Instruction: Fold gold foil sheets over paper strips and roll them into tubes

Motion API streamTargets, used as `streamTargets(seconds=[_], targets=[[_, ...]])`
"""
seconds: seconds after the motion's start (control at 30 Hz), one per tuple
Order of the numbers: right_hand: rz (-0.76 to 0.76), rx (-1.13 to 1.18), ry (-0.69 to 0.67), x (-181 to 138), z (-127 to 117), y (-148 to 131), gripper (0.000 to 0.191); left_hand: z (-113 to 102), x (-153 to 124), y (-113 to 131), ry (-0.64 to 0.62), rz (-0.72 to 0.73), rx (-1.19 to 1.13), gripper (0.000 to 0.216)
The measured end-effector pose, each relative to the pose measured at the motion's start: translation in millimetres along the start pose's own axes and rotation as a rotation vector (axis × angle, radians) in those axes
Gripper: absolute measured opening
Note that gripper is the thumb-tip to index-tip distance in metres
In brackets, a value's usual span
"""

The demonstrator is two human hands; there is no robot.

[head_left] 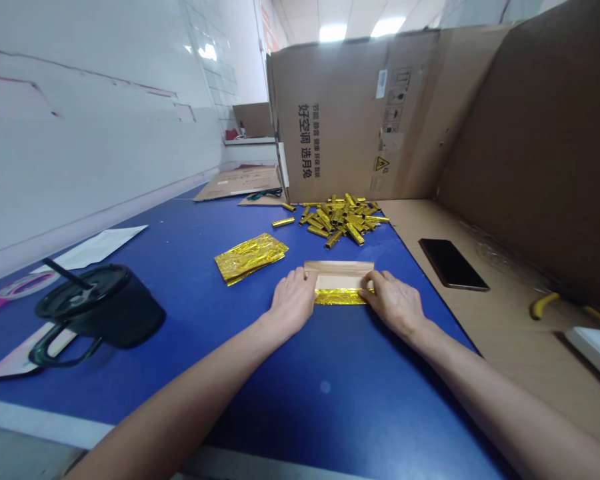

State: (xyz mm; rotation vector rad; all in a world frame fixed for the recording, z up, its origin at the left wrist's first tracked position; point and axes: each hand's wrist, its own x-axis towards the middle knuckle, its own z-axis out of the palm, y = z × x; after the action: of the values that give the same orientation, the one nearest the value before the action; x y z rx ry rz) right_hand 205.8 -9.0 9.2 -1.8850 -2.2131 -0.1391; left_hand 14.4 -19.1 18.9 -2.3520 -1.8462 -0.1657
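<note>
Currently, in the head view, both forearms (195,393) reach forward over the blue desk (330,360), converging at the middle. The left hand (294,301) has its fingers clamped on the left end of a gold foil paper (341,284), and the right hand (395,303) pinches its right end; the paper lies between them, pale side up, gold along the near edge. Beyond lies a pile of gold tubes (343,219). A lidded black mug (125,308) with a straw (66,273) stands at left, contents hidden.
</note>
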Motion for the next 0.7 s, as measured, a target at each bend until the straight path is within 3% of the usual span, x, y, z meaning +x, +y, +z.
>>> streamTargets(seconds=[0.1, 0.23, 0.5, 0.7], targets=[[-0.093, -0.064, -0.018, -3, -1, -3, 0.018, 2, -1, 2, 0.058, 0.092, 0.082, 0.02], [-0.207, -0.123, -0.146, -5, -3, -6, 0.024, 6, 0, 2, -0.033, 0.186, 0.066, 0.023], [-0.291, -0.13, -0.192, -13, -11, -17, 0.032, 9, 3, 0, 0.023, 0.166, 0.06, 0.02], [-0.517, -0.123, -0.219, -27, -12, -36, 0.042, 13, 12, -7, -0.01, 0.167, 0.009, 0.024]])
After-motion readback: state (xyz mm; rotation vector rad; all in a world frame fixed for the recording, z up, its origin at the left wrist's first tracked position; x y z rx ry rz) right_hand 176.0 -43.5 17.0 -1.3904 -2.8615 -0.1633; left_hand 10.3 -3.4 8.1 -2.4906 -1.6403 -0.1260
